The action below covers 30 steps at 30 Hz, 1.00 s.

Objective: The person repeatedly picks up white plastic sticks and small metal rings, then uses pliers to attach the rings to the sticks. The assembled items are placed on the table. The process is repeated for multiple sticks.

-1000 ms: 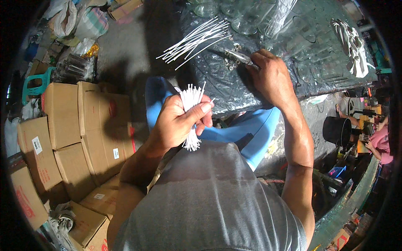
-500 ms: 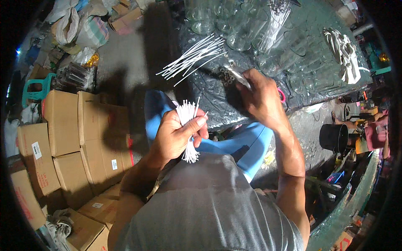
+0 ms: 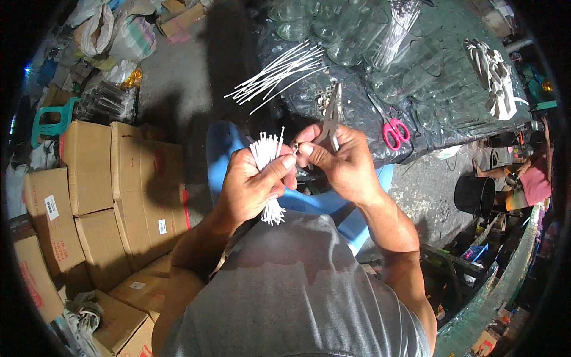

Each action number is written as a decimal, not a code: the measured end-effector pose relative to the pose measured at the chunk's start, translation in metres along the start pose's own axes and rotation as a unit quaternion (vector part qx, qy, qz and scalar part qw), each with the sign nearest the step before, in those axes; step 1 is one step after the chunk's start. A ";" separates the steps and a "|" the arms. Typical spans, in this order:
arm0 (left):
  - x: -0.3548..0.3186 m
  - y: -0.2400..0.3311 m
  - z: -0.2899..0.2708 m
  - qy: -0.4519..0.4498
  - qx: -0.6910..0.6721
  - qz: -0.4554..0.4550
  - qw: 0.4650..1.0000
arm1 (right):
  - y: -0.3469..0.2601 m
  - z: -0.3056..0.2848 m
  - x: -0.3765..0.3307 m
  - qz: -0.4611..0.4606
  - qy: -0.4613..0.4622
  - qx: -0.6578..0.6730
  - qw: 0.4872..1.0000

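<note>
My left hand (image 3: pixel 241 184) is closed round a bundle of white wicks (image 3: pixel 266 149), their tips fanning out above the thumb and below the palm. Held in my right hand (image 3: pixel 348 163) is a pair of metal pliers (image 3: pixel 331 119), jaws pointing away from me. The thumb and finger of that same hand pinch a small metal piece (image 3: pixel 295 147) against a single wick at the left fingertips. Just beyond the pliers lies a small pile of metal rings (image 3: pixel 324 98), partly hidden by them. Loose white wicks (image 3: pixel 276 74) lie spread on the black plastic cover (image 3: pixel 369 128).
Pink-handled scissors (image 3: pixel 394 132) lie right of the pliers. Glass jars (image 3: pixel 348 47) crowd the table's far side, with more wicks (image 3: pixel 395 33) among them and white cloth strips (image 3: pixel 493 77) at right. Cardboard boxes (image 3: pixel 89 172) stack at left. A black bucket (image 3: pixel 474 196) stands at right.
My right hand has come from the ring pile to my left fingertips, bringing the pliers and a small metal piece. The scissors now show fully. My left hand keeps the bundle.
</note>
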<state>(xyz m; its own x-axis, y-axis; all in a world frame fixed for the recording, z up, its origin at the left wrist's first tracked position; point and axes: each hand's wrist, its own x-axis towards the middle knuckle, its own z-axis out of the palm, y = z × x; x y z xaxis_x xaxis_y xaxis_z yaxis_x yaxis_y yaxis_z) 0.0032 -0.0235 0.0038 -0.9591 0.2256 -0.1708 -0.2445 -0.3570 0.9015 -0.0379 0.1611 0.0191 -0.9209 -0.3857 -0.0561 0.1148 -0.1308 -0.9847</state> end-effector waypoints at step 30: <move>-0.001 0.003 0.003 0.035 -0.060 -0.023 0.997 | 0.012 0.008 -0.007 -0.123 0.051 -0.166 0.977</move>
<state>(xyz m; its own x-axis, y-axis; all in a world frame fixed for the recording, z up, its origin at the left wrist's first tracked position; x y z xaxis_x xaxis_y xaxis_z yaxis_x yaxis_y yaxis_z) 0.0033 -0.0223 0.0075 -0.9532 0.1822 -0.2412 -0.2992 -0.4540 0.8393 -0.0268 0.1553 0.0085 -0.9401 -0.2839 0.1889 -0.2254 0.1019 -0.9689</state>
